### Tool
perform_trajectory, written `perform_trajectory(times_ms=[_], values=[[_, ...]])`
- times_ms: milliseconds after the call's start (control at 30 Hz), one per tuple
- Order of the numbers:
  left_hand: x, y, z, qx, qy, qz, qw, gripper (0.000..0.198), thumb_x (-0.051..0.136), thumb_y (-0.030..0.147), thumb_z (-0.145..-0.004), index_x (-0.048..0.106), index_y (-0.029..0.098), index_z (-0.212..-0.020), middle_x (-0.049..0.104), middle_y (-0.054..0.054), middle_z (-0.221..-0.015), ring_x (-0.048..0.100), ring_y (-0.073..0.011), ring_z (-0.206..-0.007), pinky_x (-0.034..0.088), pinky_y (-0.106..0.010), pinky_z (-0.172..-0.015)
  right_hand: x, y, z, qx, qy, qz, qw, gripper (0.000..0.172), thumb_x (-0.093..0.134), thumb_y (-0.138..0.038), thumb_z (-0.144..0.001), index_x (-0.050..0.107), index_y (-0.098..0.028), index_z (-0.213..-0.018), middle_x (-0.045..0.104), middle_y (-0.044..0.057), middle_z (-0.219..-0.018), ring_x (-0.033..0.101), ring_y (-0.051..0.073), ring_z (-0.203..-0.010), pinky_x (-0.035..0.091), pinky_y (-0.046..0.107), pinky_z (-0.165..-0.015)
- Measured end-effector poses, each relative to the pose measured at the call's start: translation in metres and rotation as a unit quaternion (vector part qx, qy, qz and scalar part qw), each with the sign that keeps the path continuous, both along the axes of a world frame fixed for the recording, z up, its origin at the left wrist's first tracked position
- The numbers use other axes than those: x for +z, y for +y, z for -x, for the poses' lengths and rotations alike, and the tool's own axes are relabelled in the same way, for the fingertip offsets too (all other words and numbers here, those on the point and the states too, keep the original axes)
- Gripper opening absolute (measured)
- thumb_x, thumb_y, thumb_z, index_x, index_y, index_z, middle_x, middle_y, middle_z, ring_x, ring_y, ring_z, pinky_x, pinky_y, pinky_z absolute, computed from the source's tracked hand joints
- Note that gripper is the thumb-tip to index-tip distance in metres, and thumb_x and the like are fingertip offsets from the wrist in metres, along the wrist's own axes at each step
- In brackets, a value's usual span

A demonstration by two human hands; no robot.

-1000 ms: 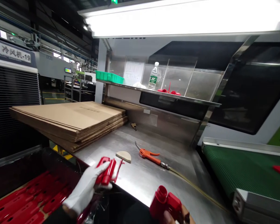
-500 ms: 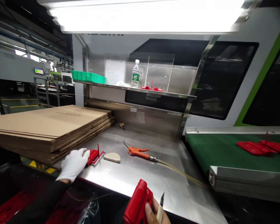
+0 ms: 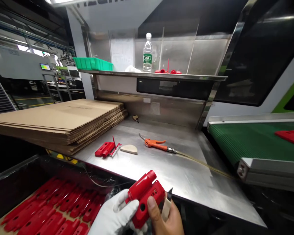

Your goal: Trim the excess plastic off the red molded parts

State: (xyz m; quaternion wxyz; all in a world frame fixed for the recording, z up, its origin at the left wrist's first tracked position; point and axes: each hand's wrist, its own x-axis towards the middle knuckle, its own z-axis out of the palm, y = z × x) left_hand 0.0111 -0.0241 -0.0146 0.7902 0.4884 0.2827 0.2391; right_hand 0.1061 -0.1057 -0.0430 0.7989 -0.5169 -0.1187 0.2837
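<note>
Both hands meet at the near edge of the stainless steel table, low in the view. The left hand, in a white glove, has its fingers closed on the lower left side of a red plastic housing. The bare right hand grips the same housing from the right, thumb pressed on its face, and also pinches a small knife with a pale handle, its dark blade pointing up just beside the housing.

Farther back on the table lies a second red plastic part with a thin sprue sticking up, and just right of it a beige half-round pad. An orange air blow gun lies beyond, its yellowish hose trailing right. A stack of flat cardboard sheets covers the table's left end. Below on the left, a box holds rows of red housings. On the shelf stand a water bottle and a green tray. On the right, a green conveyor belt carries 1 red part.
</note>
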Motion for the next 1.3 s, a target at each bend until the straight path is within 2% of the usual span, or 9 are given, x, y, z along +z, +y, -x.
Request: perform_trajectory(times_ms=[200,400,567,700,800,933,1167,1233,1300], values=[[0.013,-0.010,0.001,-0.021,-0.043,0.119,0.992,0.025,0.069,0.032,-0.088,0.075,0.011,-0.100,0.072,-0.008,-0.075,0.069,-0.0192,-0.062,0.058,-0.028,-0.056,0.001,-0.031,-0.037,0.161,-0.026,0.037,0.986,0.069,0.063,-0.068,-0.088,0.053,-0.016,-0.132,0.032,-0.013,-0.044,0.015,0.004,-0.040,0.012,0.018,-0.039],[-0.004,-0.014,-0.001,-0.051,-0.009,0.187,0.981,0.033,0.067,0.033,-0.090,0.073,0.008,-0.111,0.073,-0.010,-0.080,0.073,-0.0223,-0.072,0.063,-0.031,-0.064,-0.002,-0.032,-0.046,0.195,0.040,0.007,0.980,0.055,0.063,-0.053,-0.095,0.058,-0.013,-0.132,0.047,-0.007,-0.056,0.017,0.002,-0.041,0.014,0.015,-0.035],[-0.009,-0.013,-0.004,-0.040,-0.033,0.212,0.976,0.029,0.066,0.034,-0.091,0.074,0.007,-0.099,0.069,-0.009,-0.078,0.069,-0.0191,-0.069,0.063,-0.029,-0.062,-0.006,-0.029,-0.042,0.136,0.059,-0.002,0.989,0.056,0.071,-0.053,-0.090,0.060,-0.012,-0.128,0.025,-0.014,-0.049,0.012,0.003,-0.042,0.014,0.015,-0.035],[-0.012,-0.013,-0.008,-0.041,-0.054,0.230,0.971,0.029,0.067,0.034,-0.090,0.075,0.008,-0.101,0.069,-0.008,-0.078,0.070,-0.0204,-0.069,0.062,-0.029,-0.060,0.000,-0.030,-0.040,0.123,0.046,0.003,0.991,0.061,0.075,-0.053,-0.086,0.059,-0.011,-0.128,0.036,-0.012,-0.048,0.015,0.002,-0.040,0.014,0.016,-0.036],[-0.017,-0.013,-0.015,-0.040,-0.056,0.169,0.983,0.040,0.068,0.038,-0.089,0.066,0.008,-0.117,0.071,-0.011,-0.088,0.069,-0.0186,-0.072,0.059,-0.027,-0.064,0.004,-0.028,-0.035,0.095,0.023,0.011,0.995,0.066,0.079,-0.053,-0.083,0.056,-0.013,-0.130,0.058,-0.004,-0.061,0.022,0.000,-0.041,0.015,0.016,-0.038],[-0.019,-0.009,-0.022,-0.017,0.006,-0.010,1.000,0.096,0.088,0.032,-0.070,0.030,0.006,-0.142,0.071,-0.008,-0.079,0.061,-0.0137,-0.049,0.050,-0.025,-0.048,0.005,-0.025,-0.029,0.072,0.010,0.020,0.997,0.070,0.081,-0.053,-0.080,0.054,-0.014,-0.131,0.066,0.001,-0.072,0.025,-0.001,-0.042,0.015,0.016,-0.039],[-0.014,-0.014,-0.019,-0.030,-0.022,0.019,0.999,0.123,0.086,0.007,-0.060,0.008,0.024,-0.154,0.073,-0.010,-0.104,0.070,-0.0186,-0.069,0.057,-0.030,-0.064,0.002,-0.026,-0.033,0.064,0.059,-0.013,0.996,0.067,0.081,-0.053,-0.080,0.052,-0.011,-0.123,0.041,-0.013,-0.044,0.020,0.001,-0.035,0.019,0.014,-0.032],[-0.020,-0.017,-0.019,-0.001,-0.026,-0.017,1.000,0.114,0.090,0.011,-0.061,0.026,0.033,-0.153,0.070,-0.009,-0.124,0.071,-0.0162,-0.083,0.057,-0.025,-0.076,0.001,-0.025,-0.033,0.070,0.063,-0.017,0.995,0.064,0.080,-0.054,-0.080,0.052,-0.012,-0.119,0.035,-0.016,-0.040,0.019,0.001,-0.034,0.019,0.013,-0.031],[-0.024,-0.017,-0.018,0.048,-0.006,-0.093,0.994,0.080,0.090,0.018,-0.064,0.059,0.033,-0.135,0.068,-0.004,-0.134,0.069,-0.0187,-0.107,0.052,-0.022,-0.094,0.001,-0.024,-0.032,0.074,0.062,-0.018,0.995,0.061,0.080,-0.056,-0.080,0.052,-0.013,-0.115,0.039,-0.015,-0.042,0.019,0.000,-0.034,0.019,0.012,-0.031]])
